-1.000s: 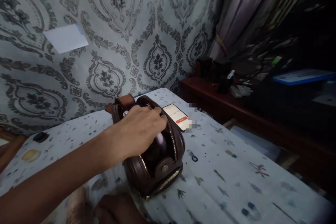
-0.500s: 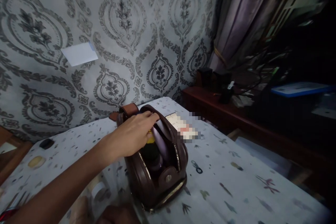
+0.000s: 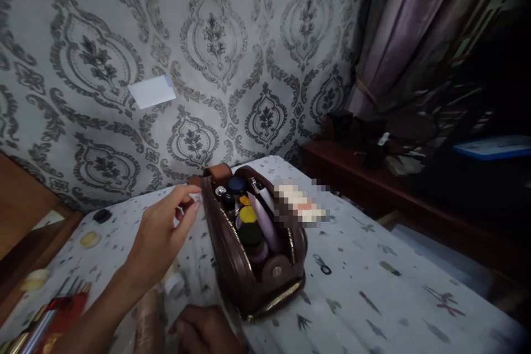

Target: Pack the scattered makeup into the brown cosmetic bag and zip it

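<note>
An unzipped brown leather toiletry bag [image 3: 232,265] stands on the table, packed upright with bottles and tubes. Among them show a dark blue cap [image 3: 237,185], a yellow cap [image 3: 248,214], a dark green lid [image 3: 250,234] and a pale lilac tube [image 3: 265,220]. My left hand [image 3: 164,232] hovers just left of the bag's rim, thumb and forefinger curved with a small gap between them. I see nothing held in it. My right hand [image 3: 207,329] rests low at the bottom edge, beside the bag's base, its fingers curled in and partly in shadow.
On the left lie a red pouch with brushes [image 3: 70,310], a tan tube [image 3: 147,321], a white-capped bottle [image 3: 174,283], a pale round item [image 3: 90,239] and a small black object [image 3: 102,215]. A blurred-out phone [image 3: 302,202] sits right of the bag.
My left hand has come out of the bag's opening and moved left, uncovering the contents. The view has shifted slightly left; more of my right hand shows.
</note>
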The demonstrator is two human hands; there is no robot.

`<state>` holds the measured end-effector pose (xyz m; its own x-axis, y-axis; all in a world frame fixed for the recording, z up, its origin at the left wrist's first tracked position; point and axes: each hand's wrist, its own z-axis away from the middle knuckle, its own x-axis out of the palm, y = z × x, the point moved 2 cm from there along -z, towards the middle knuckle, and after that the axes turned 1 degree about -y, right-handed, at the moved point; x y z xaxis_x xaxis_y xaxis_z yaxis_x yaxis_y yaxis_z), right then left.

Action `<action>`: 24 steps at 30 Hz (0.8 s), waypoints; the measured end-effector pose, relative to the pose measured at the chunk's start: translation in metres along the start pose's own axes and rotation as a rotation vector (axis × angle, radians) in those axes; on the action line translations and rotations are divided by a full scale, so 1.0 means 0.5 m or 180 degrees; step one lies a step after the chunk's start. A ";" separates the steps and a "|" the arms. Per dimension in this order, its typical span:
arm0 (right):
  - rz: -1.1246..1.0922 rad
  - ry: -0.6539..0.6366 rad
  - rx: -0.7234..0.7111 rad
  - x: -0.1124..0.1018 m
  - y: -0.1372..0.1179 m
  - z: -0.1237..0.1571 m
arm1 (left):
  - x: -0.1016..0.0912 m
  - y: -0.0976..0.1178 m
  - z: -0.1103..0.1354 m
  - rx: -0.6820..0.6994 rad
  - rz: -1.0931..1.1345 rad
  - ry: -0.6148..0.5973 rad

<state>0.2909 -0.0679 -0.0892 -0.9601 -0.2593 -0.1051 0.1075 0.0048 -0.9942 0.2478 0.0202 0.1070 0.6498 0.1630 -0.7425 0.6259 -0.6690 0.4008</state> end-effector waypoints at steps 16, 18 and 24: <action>-0.0312 -0.0330 -0.0406 -0.016 -0.036 0.005 | -0.140 -0.311 0.312 -0.2031 0.0719 0.1407; -0.0302 -0.0332 -0.0391 -0.018 -0.041 0.006 | -0.142 -0.330 0.342 -0.2098 0.0549 0.1484; -0.0087 -0.0386 -0.0524 -0.007 -0.065 0.022 | -0.107 -0.349 0.415 -0.2044 0.0188 0.1152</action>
<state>0.2938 -0.0780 -0.0562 -0.9229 -0.3757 -0.0844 0.0287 0.1514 -0.9881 0.0144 -0.0223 -0.0345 0.7223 0.4431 -0.5311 0.6426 -0.1460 0.7522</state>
